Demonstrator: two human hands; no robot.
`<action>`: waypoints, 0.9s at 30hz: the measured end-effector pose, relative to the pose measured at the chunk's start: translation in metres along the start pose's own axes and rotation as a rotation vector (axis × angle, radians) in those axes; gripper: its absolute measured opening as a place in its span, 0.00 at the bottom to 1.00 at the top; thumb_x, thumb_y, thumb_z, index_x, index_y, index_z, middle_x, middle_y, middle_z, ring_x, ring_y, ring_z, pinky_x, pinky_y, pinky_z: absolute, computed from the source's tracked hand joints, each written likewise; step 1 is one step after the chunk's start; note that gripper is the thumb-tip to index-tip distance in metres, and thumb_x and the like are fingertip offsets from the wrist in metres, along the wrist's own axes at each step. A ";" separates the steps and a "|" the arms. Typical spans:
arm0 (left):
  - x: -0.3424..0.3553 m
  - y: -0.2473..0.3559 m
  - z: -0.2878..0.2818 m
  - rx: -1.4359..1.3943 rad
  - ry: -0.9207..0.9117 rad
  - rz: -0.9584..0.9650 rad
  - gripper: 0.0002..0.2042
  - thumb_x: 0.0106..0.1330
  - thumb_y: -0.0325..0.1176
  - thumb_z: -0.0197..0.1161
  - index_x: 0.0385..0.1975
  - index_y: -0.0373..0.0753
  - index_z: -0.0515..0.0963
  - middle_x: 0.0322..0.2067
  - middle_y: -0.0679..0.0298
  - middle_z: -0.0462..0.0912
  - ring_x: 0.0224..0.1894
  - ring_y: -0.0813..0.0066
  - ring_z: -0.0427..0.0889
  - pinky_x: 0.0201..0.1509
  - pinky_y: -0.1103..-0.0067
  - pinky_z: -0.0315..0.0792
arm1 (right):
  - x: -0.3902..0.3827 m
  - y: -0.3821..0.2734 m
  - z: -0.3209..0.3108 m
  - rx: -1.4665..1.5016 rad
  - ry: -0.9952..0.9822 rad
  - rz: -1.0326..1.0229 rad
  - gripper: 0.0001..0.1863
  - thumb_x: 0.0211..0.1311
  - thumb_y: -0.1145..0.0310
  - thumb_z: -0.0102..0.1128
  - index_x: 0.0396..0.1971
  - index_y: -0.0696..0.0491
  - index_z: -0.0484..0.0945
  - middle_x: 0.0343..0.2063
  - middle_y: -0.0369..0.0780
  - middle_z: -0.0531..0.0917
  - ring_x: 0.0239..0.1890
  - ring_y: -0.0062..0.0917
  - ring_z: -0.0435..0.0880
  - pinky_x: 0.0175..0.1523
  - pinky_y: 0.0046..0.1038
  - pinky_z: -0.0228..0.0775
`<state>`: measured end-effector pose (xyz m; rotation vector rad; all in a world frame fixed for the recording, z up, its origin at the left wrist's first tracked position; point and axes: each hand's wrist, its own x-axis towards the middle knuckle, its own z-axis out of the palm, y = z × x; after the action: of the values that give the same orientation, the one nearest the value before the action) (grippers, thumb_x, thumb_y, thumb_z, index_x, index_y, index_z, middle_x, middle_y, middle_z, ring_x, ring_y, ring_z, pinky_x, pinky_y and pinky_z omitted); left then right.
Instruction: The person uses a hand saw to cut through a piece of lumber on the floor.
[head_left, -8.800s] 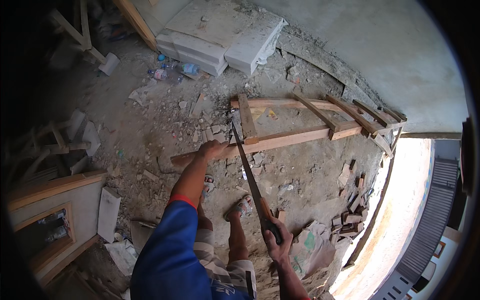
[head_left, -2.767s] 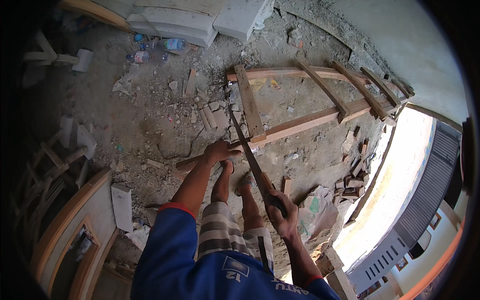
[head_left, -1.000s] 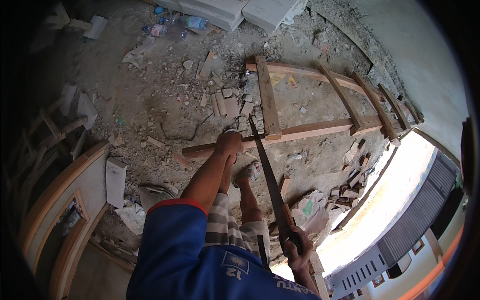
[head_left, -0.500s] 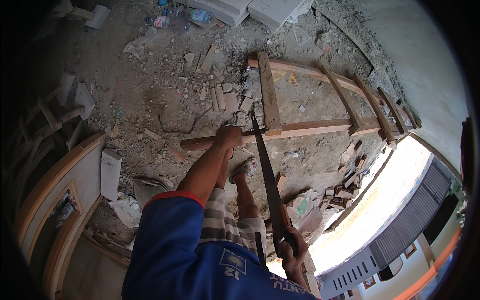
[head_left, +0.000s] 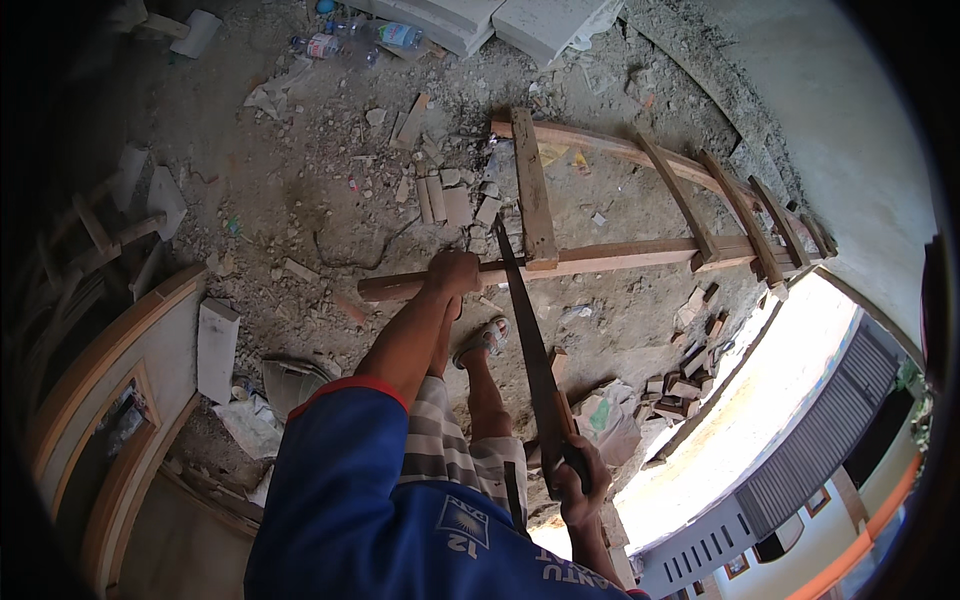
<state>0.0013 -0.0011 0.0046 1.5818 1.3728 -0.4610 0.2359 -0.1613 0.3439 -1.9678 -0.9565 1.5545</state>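
Note:
A long hand saw [head_left: 531, 345] runs away from my body, its blade lying across the near rail of a wooden ladder [head_left: 620, 257] just left of a crosspiece [head_left: 533, 190]. Its handle is in my right hand [head_left: 581, 478], fingers wrapped round the grip. My left hand [head_left: 455, 272] is closed over the same rail, left of the blade, near the rail's left end. Below that rail shows my sandalled foot [head_left: 484, 343]. The blade hides the exact spot where it meets the wood.
Broken tiles [head_left: 447, 200] and rubble lie beyond the rail. Plastic bottles [head_left: 400, 35] and pale blocks [head_left: 545, 25] stand at the far side. A wooden-framed panel [head_left: 130, 400] is at left. Wood offcuts [head_left: 685, 388] are heaped by the bright opening at right.
The saw and my right hand have slid a little away from my body, the blade's tip reaching farther past the rail. My left hand stays on the rail.

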 end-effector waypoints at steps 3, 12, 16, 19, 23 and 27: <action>0.006 -0.003 0.004 -0.002 0.045 -0.030 0.15 0.45 0.39 0.70 0.32 0.39 0.85 0.33 0.52 0.86 0.40 0.54 0.86 0.45 0.62 0.79 | 0.003 -0.007 0.001 -0.052 -0.022 -0.091 0.22 0.57 0.66 0.56 0.49 0.65 0.74 0.37 0.47 0.84 0.37 0.28 0.83 0.47 0.28 0.74; 0.001 -0.007 0.004 0.017 0.031 0.062 0.21 0.45 0.45 0.70 0.36 0.38 0.83 0.35 0.53 0.85 0.40 0.54 0.85 0.44 0.61 0.78 | 0.164 0.011 0.081 -0.085 0.000 -0.082 0.21 0.57 0.70 0.56 0.51 0.60 0.75 0.36 0.47 0.82 0.40 0.26 0.81 0.47 0.27 0.72; -0.002 -0.002 -0.006 -0.007 -0.061 -0.018 0.16 0.48 0.39 0.66 0.36 0.39 0.85 0.37 0.50 0.86 0.42 0.52 0.85 0.46 0.62 0.79 | 0.008 -0.015 0.006 -0.001 -0.023 0.057 0.21 0.58 0.68 0.54 0.49 0.65 0.73 0.35 0.46 0.82 0.39 0.25 0.81 0.46 0.26 0.72; 0.002 -0.001 -0.002 0.010 -0.018 -0.069 0.16 0.48 0.39 0.67 0.36 0.40 0.85 0.38 0.52 0.86 0.43 0.53 0.85 0.48 0.62 0.79 | -0.018 -0.021 0.003 0.066 -0.019 -0.092 0.21 0.58 0.68 0.53 0.49 0.66 0.73 0.36 0.49 0.83 0.38 0.27 0.81 0.46 0.28 0.73; 0.012 0.014 0.001 0.014 -0.016 -0.006 0.15 0.48 0.38 0.67 0.36 0.41 0.85 0.39 0.53 0.86 0.44 0.53 0.85 0.49 0.62 0.78 | 0.152 0.028 0.073 -0.169 0.072 -0.294 0.21 0.55 0.72 0.56 0.50 0.60 0.75 0.39 0.49 0.83 0.39 0.30 0.82 0.47 0.30 0.73; 0.004 0.022 -0.003 -0.012 -0.006 0.043 0.19 0.45 0.43 0.69 0.35 0.39 0.84 0.38 0.53 0.85 0.43 0.55 0.85 0.46 0.62 0.78 | 0.207 0.011 0.088 -0.064 0.027 -0.096 0.21 0.56 0.72 0.55 0.52 0.59 0.75 0.37 0.48 0.83 0.38 0.29 0.82 0.47 0.29 0.73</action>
<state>0.0219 0.0053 0.0120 1.5955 1.3323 -0.4306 0.1788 -0.0187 0.1785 -1.9509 -1.0856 1.4585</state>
